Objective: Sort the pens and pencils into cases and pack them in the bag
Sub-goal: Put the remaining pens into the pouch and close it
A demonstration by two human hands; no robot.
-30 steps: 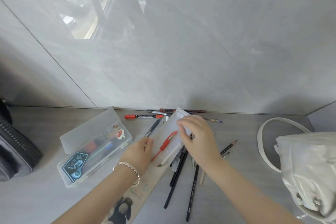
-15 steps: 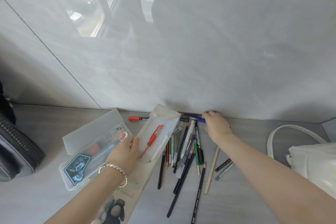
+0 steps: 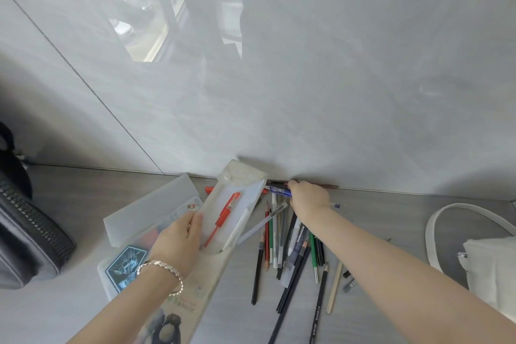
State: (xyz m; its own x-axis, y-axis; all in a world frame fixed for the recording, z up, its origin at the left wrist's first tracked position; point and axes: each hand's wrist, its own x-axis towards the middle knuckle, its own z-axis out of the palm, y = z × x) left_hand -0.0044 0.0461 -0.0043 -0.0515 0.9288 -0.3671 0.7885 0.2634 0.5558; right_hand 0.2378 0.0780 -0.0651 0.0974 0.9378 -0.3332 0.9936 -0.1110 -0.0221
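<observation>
My left hand (image 3: 178,243) grips the near left edge of a white soft pen pouch (image 3: 243,176), tilted up with its flap open. A red pen (image 3: 223,218) and a white pen lie inside it. My right hand (image 3: 308,198) is at the foot of the wall, fingers closed on a blue pen (image 3: 279,191). Several loose pens and pencils (image 3: 290,246) lie fanned on the counter between my arms. A clear plastic pencil box (image 3: 145,212) with a blue sticker stands open to the left. The white bag (image 3: 491,268) sits at the right edge.
A black zipped bag (image 3: 25,237) lies at the far left. A beige printed card case (image 3: 178,313) lies under my left wrist. The glossy grey wall rises directly behind the pens. The white bag's strap (image 3: 458,212) loops over the counter at right.
My right hand left the pouch and reached back to the wall, closing on the blue pen. My left hand tilted the pouch up and leftward, uncovering the pile of pencils.
</observation>
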